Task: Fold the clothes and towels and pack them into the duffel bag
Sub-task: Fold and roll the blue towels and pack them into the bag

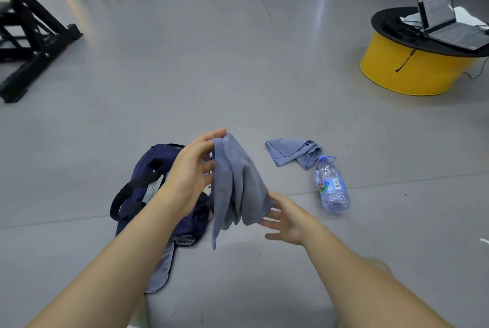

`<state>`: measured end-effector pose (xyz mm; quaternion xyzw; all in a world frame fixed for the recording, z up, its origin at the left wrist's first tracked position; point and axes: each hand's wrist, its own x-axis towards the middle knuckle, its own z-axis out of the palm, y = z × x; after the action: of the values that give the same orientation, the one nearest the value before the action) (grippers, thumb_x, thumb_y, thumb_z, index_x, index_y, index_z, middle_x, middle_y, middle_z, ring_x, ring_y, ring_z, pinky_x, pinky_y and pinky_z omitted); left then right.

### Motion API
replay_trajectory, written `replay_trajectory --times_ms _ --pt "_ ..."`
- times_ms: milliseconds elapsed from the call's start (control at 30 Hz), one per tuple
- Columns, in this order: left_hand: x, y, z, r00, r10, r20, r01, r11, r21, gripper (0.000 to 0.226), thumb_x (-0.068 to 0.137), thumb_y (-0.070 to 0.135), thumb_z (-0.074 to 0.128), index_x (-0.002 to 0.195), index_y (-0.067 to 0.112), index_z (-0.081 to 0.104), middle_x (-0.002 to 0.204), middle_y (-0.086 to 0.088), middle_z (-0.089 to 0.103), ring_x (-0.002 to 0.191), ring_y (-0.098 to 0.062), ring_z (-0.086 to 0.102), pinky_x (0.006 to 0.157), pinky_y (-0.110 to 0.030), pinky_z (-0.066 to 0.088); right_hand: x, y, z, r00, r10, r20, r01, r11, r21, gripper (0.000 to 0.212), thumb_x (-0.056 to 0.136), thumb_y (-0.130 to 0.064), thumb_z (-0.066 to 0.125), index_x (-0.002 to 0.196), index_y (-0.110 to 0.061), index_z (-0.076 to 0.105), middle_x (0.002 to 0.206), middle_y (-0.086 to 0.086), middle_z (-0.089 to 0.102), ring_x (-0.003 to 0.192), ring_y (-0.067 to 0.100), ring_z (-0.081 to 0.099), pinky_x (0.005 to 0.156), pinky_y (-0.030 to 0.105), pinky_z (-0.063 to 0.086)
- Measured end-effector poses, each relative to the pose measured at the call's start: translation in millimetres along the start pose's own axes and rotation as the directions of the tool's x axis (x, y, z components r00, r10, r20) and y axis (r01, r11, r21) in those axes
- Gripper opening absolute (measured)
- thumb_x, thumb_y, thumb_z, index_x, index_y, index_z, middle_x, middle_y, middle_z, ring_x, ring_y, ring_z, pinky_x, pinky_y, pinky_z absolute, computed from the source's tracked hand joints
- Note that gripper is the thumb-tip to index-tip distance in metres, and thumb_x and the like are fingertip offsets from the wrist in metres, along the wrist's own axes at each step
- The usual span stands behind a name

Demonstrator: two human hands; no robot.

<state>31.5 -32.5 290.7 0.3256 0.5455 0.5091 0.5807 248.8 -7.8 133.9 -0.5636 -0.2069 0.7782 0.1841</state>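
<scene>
Left grip (190, 177) on towel (238, 184); bottle (332, 187), duffel (144, 166) nearby.

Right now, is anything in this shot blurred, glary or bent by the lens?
Head view: pale glare streaks cross the far grey floor; the wide lens bows the floor seams near the bottle; the right hand shows slightly motion-blurred fingers, while the towel pinched by the left hand looks fairly sharp; a soft shadow darkens the floor nearest the camera.
</scene>
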Motion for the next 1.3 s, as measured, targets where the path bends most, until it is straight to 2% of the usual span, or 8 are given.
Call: replay_trajectory --times_ms 267,400,500,767,900,1033,1200,1300 --pt "23 -19 -27 0.993 0.05 -0.107 -0.023 0.971 0.239 0.066 0.092 0.004 0.06 0.137 0.052 0.052 0.121 -0.004 0.062 0.107 -0.018 0.062 0.103 -0.054 0.05 -23 -38 -6 0.942 -0.335 -0.021 0.318 0.869 0.379 0.037 0.093 -0.015 0.066 0.125 -0.031 0.056 0.111 0.001 0.064 0.1 0.02 0.065 0.083 0.038 0.054" --pt "23 -21 -36 0.998 -0.006 -0.07 0.025 0.962 0.271 0.048 0.087 0.009 0.067 0.124 0.04 0.065 0.106 -0.019 0.068 0.107 -0.03 0.067 0.104 -0.049 0.05 -54 -67 -10 0.9 -0.429 0.074 0.391 0.872 0.293 0.057 0.095 -0.003 0.059 0.138 -0.038 0.046 0.13 0.005 0.06 0.125 0.02 0.059 0.111 0.041 0.043" --pt "21 -32 -42 0.998 -0.033 -0.045 0.049 0.905 0.423 0.047 0.082 0.005 0.064 0.112 0.04 0.071 0.1 -0.014 0.062 0.098 -0.025 0.064 0.106 -0.054 0.047 -62 -66 -13 0.906 -0.408 0.109 0.405 0.913 0.053 0.059 0.093 0.011 0.051 0.138 -0.028 0.053 0.125 0.022 0.065 0.111 0.027 0.066 0.098 0.035 0.053" --pt "14 -36 -41 0.961 0.171 -0.218 -0.068 0.908 0.414 0.039 0.102 0.013 0.05 0.126 0.041 0.063 0.098 0.0 0.074 0.098 -0.016 0.068 0.093 -0.037 0.056 -80 -76 -15 0.875 -0.482 -0.035 0.472 0.869 -0.149 0.045 0.102 -0.013 0.056 0.142 -0.032 0.051 0.122 0.005 0.069 0.095 0.022 0.07 0.072 0.036 0.06" --pt "16 -39 -44 0.997 0.022 -0.071 -0.016 0.997 0.08 0.062 0.091 0.04 0.072 0.145 0.047 0.041 0.129 0.006 0.065 0.111 -0.008 0.066 0.096 -0.039 0.054 -82 -84 -22 0.847 -0.531 -0.018 0.52 0.822 0.233 0.055 0.097 -0.023 0.065 0.147 -0.029 0.042 0.129 0.001 0.065 0.102 0.017 0.07 0.082 0.033 0.057" --pt "-9 -83 -28 0.974 -0.225 0.035 0.204 0.93 0.306 0.074 0.093 0.011 0.07 0.147 0.046 0.034 0.119 0.0 0.068 0.095 -0.016 0.072 0.073 -0.036 0.061 -75 -36 -13 0.912 -0.406 0.068 0.39 0.801 -0.455 0.069 0.091 -0.012 0.069 0.147 -0.037 0.04 0.135 -0.007 0.061 0.121 0.014 0.06 0.096 0.034 0.052" --pt "8 -81 -26 0.99 -0.029 -0.141 0.087 0.9 0.428 0.039 0.101 0.013 0.056 0.138 0.027 0.057 0.103 -0.016 0.065 0.103 -0.023 0.061 0.099 -0.032 0.044 -72 -56 -2 0.835 -0.535 -0.129 0.406 0.757 -0.512 0.051 0.094 -0.003 0.054 0.137 -0.032 0.05 0.1 0.009 0.053 0.069 0.02 0.055 0.046 0.024 0.048" --pt "9 -64 -20 0.991 -0.132 -0.014 0.133 0.985 0.113 0.031 0.098 0.012 0.061 0.126 0.026 0.065 0.123 0.0 0.068 0.117 -0.015 0.063 0.105 -0.037 0.048 -86 -76 -8 0.86 -0.483 -0.163 0.424 0.855 -0.297 0.021 0.096 -0.006 0.06 0.111 -0.018 0.066 0.088 0.006 0.056 0.054 0.01 0.048 0.041 0.017 0.039"
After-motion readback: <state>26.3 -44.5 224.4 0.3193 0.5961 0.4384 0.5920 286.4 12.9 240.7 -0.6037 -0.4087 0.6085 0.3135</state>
